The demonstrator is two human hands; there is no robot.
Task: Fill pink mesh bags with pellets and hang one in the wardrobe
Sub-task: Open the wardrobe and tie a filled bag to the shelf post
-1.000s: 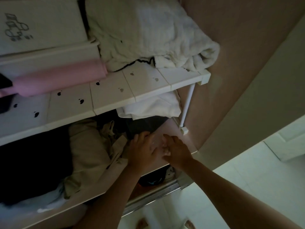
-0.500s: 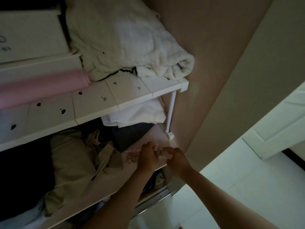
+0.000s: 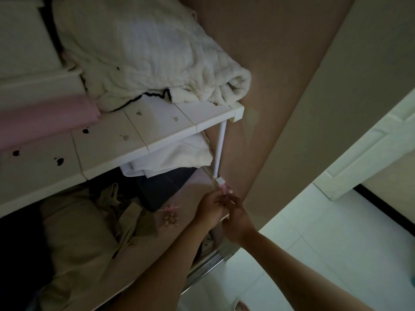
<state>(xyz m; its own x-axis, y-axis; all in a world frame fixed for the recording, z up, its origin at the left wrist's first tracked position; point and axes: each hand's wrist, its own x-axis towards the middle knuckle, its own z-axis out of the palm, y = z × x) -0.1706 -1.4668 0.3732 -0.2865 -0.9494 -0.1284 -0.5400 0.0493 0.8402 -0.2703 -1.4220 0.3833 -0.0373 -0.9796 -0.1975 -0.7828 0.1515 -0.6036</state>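
Hands (image 3: 222,205) now nearer shelf leg (image 3: 219,151), bag (image 3: 170,215) behind.

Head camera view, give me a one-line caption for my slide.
Both hands, left and right, work a pink drawstring at the white shelf leg's foot; pink mesh pellet bag lies alongside.

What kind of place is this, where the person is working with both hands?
Most likely the inside of a home wardrobe or closet. A rumpled white quilted blanket lies on a white plastic slatted shelf, folded beige clothing is stacked on the board below, and a pale tiled floor lies outside.
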